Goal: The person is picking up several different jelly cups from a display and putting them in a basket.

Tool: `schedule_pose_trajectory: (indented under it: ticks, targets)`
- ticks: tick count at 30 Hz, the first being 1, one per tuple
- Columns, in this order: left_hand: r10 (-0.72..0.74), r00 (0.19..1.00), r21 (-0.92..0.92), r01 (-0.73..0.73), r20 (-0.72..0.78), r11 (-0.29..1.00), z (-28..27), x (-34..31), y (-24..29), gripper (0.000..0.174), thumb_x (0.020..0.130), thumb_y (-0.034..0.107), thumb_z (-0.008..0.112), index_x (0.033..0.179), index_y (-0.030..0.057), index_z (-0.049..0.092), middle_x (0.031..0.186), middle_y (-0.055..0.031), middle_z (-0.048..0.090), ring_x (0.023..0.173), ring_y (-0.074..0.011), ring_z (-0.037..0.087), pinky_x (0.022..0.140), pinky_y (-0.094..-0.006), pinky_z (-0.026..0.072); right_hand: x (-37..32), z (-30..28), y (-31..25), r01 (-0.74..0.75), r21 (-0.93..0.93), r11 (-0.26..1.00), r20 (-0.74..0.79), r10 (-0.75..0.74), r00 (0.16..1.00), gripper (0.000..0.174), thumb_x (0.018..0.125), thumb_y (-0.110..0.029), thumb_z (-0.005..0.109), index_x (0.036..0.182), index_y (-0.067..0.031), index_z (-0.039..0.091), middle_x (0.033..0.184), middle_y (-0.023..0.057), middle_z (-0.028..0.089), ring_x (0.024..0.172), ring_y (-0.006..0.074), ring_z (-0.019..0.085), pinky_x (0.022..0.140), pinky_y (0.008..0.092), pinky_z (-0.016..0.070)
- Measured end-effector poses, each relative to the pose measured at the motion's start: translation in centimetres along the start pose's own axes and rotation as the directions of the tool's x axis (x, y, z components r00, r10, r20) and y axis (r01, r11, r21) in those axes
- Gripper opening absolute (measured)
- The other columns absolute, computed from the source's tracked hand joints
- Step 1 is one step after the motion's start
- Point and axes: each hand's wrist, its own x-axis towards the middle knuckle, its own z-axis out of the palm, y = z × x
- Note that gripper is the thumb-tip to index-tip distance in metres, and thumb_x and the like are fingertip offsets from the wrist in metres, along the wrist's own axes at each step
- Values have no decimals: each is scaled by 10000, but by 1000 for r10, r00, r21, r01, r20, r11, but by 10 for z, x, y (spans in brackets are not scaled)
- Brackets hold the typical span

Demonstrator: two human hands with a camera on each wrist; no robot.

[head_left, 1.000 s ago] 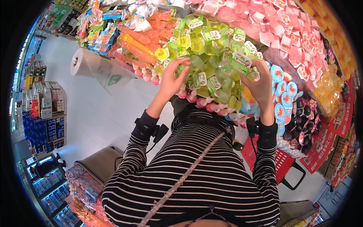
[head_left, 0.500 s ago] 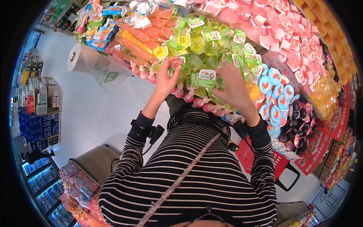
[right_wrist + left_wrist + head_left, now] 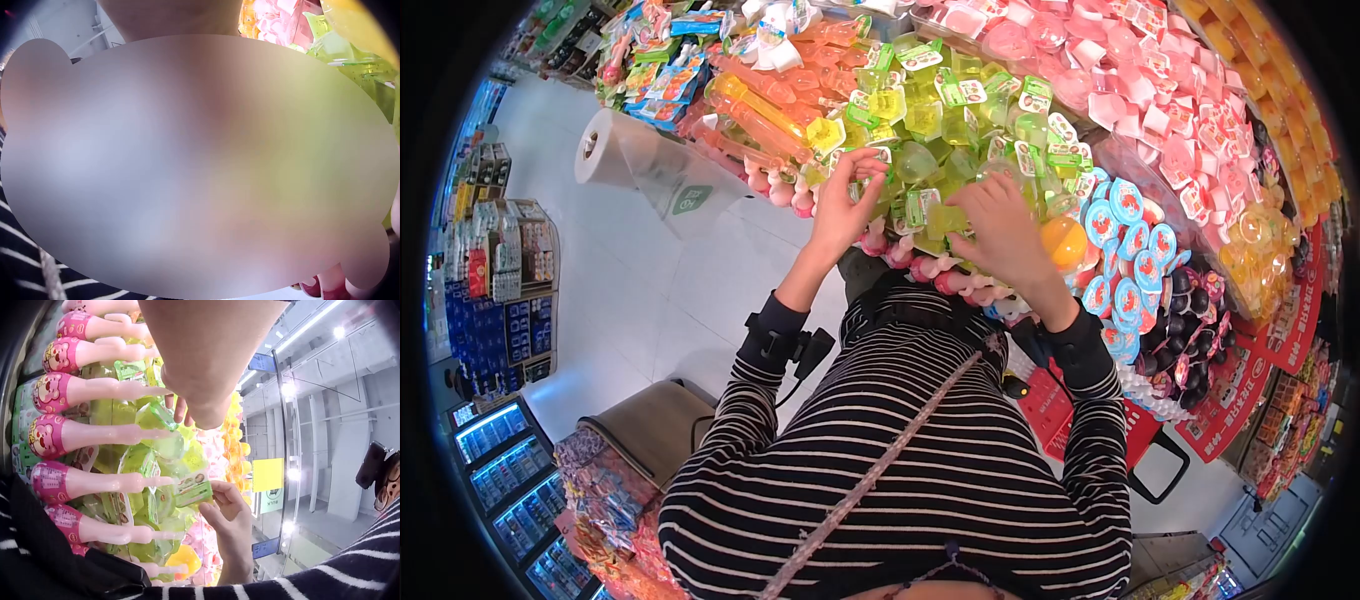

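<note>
My right hand point(image 3: 1005, 230) pinches a green jelly cup point(image 3: 945, 220) over the near edge of the green jelly cup pile point(image 3: 920, 160). In the left wrist view, the thumb and fingers of the right hand point(image 3: 230, 519) hold this jelly cup point(image 3: 192, 489) at one end, its printed lid showing. My left hand point(image 3: 842, 200) hovers at the left of the same pile, fingers loosely bent and nothing seen in them. A gap separates the two hands. Most of the right wrist view is blurred out, hiding the right hand's work there.
Pink-capped bottles point(image 3: 53, 431) line the display's near edge. Orange tube-shaped jellies point(image 3: 750, 110) lie to the left, pink jelly cups point(image 3: 1140, 110) at the back right, blue-lidded cups point(image 3: 1128, 200) to the right. A plastic bag roll point(image 3: 600, 145) hangs at left; a red basket point(image 3: 1135, 435) stands below.
My right hand has moved left and nearer my body with the jelly cup, and has turned it so the lid no longer faces the head camera. My left hand has shifted slightly, fingers more bent.
</note>
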Motion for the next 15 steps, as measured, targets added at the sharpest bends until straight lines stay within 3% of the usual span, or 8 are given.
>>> schedule_pose_trajectory:
  ticks: [4, 9, 15]
  targets:
    - [11, 1000, -8, -10, 23, 1000, 4, -2, 2, 316, 831, 20, 563, 1138, 17, 490, 942, -75, 618, 878, -153, 592, 823, -288, 455, 1, 8, 2, 31, -89, 996, 54, -27, 998, 359, 679, -165, 675, 1005, -75, 553, 920, 66, 536, 962, 248, 494, 1014, 458, 290]
    - [23, 999, -19, -22, 41, 1000, 5, -2, 0, 323, 827, 7, 563, 1142, 22, 490, 940, -73, 620, 887, -154, 594, 829, -289, 454, 3, 14, 8, 79, -263, 962, 88, -58, 994, 330, 648, -204, 707, 924, -95, 563, 887, 29, 536, 979, 210, 485, 1020, 447, 282]
    - [19, 998, 7, -20, 56, 1000, 4, -3, 2, 299, 852, -14, 533, 1147, 0, 488, 954, -68, 604, 898, -134, 581, 854, -281, 448, 4, 10, 8, 76, -305, 949, 163, -27, 986, 299, 639, -216, 713, 874, -91, 577, 863, 30, 539, 970, 207, 488, 1015, 447, 287]
